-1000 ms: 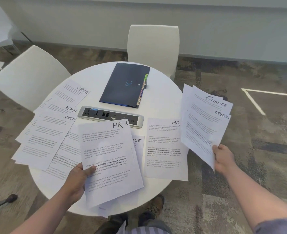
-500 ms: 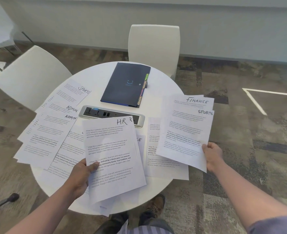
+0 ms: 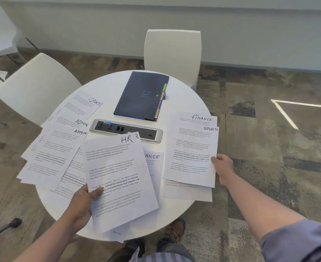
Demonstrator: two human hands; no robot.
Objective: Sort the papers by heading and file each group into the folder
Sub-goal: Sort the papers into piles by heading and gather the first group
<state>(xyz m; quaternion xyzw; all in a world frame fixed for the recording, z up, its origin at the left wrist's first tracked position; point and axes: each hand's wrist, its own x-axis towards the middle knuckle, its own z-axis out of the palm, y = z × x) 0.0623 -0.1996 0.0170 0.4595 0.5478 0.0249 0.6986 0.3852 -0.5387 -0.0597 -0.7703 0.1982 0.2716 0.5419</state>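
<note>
1. While the left hand (image 3: 82,202) pinched the HR sheet (image 3: 118,178) by its left edge, the right hand (image 3: 224,167) gripped a small stack (image 3: 192,154) headed SPORTS and FINANCE, low over the surface (image 3: 184,99).
2. Such sheets looked light and floppy; holding them at an edge seemed best.
3. The closed folder (image 3: 141,95) lay beyond the power strip (image 3: 126,130).
4. 1 heading (image 3: 152,156) was half covered, and the print was blurred.

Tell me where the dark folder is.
In the head view the dark folder lies closed at the table's far middle, just behind the power strip.
</note>
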